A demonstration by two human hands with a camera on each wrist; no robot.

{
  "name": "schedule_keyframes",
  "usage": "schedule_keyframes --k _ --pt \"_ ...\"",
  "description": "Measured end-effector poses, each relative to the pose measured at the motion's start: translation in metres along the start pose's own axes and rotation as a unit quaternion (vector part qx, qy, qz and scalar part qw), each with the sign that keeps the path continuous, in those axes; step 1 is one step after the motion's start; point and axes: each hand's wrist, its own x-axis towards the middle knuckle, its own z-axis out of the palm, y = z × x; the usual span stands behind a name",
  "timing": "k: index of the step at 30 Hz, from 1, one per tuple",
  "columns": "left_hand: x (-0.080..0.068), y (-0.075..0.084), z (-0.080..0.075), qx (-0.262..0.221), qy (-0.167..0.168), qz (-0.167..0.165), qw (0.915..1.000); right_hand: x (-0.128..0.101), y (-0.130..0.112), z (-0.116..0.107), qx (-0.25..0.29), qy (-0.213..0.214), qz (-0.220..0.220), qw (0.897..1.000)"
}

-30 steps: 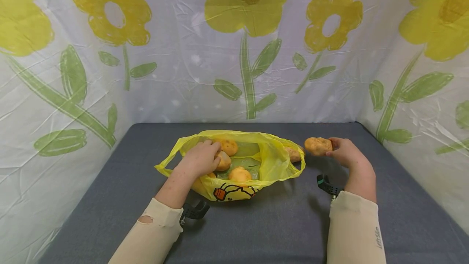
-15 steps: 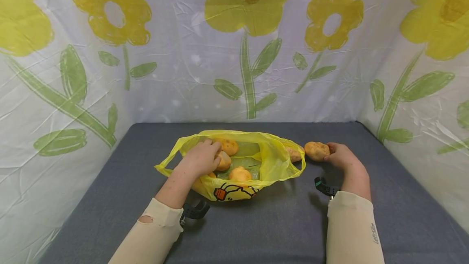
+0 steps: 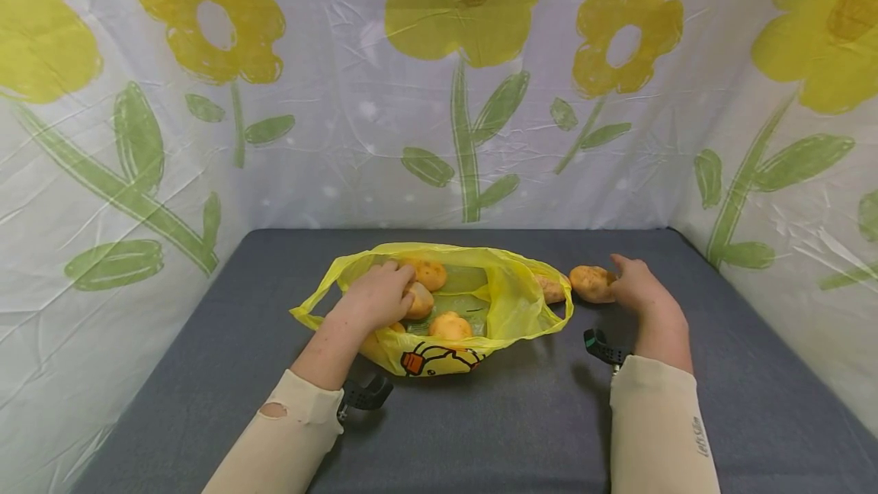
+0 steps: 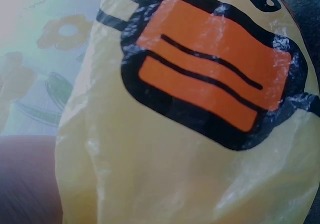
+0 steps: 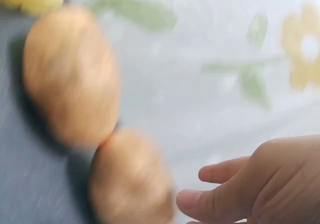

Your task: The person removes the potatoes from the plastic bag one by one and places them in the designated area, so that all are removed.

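A creased sheet [image 3: 343,151] printed with yellow flowers walls in a dark grey surface [image 3: 480,418]; from the head view a thin yellow plastic bag [image 3: 511,303] lies open at its middle, with lumpy tan potatoes [image 3: 449,324] inside; the left hand [image 3: 373,297] reaches into the bag, its grip curled over one potato; the right hand [image 3: 638,287] rests beside the outer potato [image 3: 591,283] on the surface, grip wide and loose, holding nothing; another potato [image 3: 549,288] lies just beside the bag's rim; the left wrist view shows only the bag's glossy skin and an orange beak print [image 4: 210,78]; the right wrist view, blurred, shows the two outside potatoes touching and relaxed fingers [image 5: 220,173] apart from them.
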Motion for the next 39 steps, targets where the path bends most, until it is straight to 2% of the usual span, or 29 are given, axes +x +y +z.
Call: schedule_keyframes --k 4,8,10,15,19,22,25,28,30,33,39 --pt "-0.001 -0.001 0.0 0.002 0.0 0.0 1.0 -0.013 -0.042 -0.009 -0.023 0.027 -0.038 0.999" --pt "-0.001 -0.001 0.0 0.002 -0.001 0.0 1.0 -0.027 -0.087 -0.009 -0.02 0.044 -0.11 0.993" --pt "-0.001 -0.001 0.0 0.002 0.0 0.0 1.0 -0.033 -0.107 -0.004 -0.013 0.037 -0.146 0.989" --pt "-0.001 -0.001 0.001 0.001 0.0 0.003 1.0 -0.042 -0.148 0.023 -0.026 -0.022 -0.204 0.978" --pt "-0.001 -0.001 0.002 0.0 -0.002 0.003 1.0 -0.042 -0.169 0.052 -0.066 -0.101 -0.202 0.972" --pt "-0.001 -0.001 0.002 0.003 -0.002 0.001 1.0 -0.037 -0.178 0.075 -0.101 -0.155 -0.178 0.966" --pt "-0.001 -0.001 0.001 0.004 -0.003 0.0 1.0 -0.032 -0.181 0.091 -0.125 -0.189 -0.172 0.959" --pt "-0.001 0.0 0.001 0.005 -0.003 -0.002 1.0 -0.027 -0.179 0.099 -0.115 -0.211 -0.189 0.952" --pt "0.0 0.001 0.0 0.007 -0.002 -0.003 1.0 -0.024 -0.176 0.101 -0.094 -0.218 -0.195 0.952" --pt "0.0 0.001 0.0 0.009 -0.001 -0.004 0.9999 -0.02 -0.172 0.1 -0.063 -0.207 -0.193 0.957" --pt "0.0 0.001 0.0 0.007 0.003 -0.002 1.0 -0.014 -0.166 0.097 -0.037 -0.15 -0.166 0.974"
